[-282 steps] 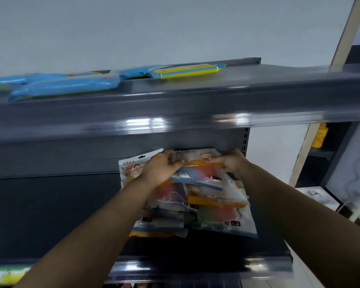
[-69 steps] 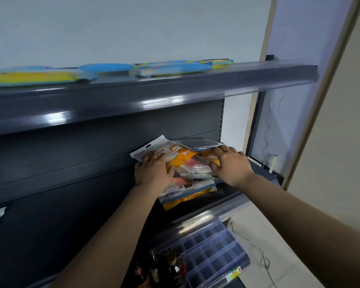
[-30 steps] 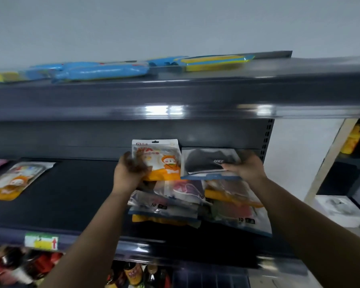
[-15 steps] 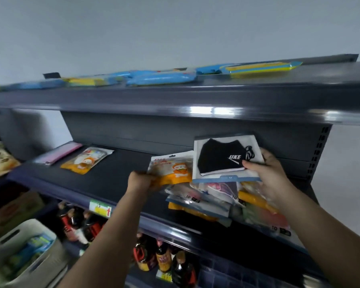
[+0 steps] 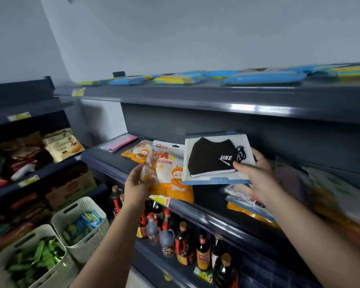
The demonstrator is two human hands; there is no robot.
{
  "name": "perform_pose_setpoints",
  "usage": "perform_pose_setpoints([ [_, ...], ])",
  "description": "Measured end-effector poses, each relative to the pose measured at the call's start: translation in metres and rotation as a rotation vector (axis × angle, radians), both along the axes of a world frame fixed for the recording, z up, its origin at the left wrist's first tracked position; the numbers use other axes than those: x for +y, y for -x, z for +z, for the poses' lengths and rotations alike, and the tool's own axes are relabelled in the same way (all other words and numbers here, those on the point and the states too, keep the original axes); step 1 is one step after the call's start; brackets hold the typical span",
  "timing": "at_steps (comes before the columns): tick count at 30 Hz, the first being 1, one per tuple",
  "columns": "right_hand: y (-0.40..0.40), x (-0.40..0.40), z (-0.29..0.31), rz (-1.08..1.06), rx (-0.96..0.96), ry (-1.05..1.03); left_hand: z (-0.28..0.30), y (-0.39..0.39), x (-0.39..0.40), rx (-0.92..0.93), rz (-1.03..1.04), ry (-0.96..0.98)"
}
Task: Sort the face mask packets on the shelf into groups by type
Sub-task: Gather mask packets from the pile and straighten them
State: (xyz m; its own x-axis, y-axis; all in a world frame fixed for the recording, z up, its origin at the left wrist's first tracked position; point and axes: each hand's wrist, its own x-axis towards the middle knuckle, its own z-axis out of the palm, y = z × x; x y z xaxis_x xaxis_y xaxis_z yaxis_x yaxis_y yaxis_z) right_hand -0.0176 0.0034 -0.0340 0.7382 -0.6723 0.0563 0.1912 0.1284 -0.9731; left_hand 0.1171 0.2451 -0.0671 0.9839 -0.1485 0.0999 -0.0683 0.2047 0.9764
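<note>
My left hand grips an orange-and-white cartoon mask packet above the front edge of the dark middle shelf. My right hand pinches a clear packet holding a black mask, raised beside the first packet. A matching orange cartoon packet lies on the shelf further left, and a pink packet lies beyond it. A mixed pile of mask packets sits on the shelf under my right hand and blurs off to the right.
Blue and yellow packs line the top shelf. Sauce bottles stand on the shelf below. Two white baskets of small items sit at lower left, with snack bags on the left shelving.
Both hands lifted a packet off the pile and carried them leftward along the shelf. The view swung left, revealing the left shelving and baskets.
</note>
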Motion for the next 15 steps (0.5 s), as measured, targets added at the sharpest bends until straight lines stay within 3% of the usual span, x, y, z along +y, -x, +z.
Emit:
perform_pose_setpoints([
  [8,-0.086,0.099,-0.022,0.05,-0.022,-0.03,0.006,-0.059,0.111,-0.028,0.059,-0.016],
  [15,-0.141,0.156,-0.046,-0.047,-0.018,-0.104,-0.006,-0.121,0.169,-0.02,0.005,0.001],
])
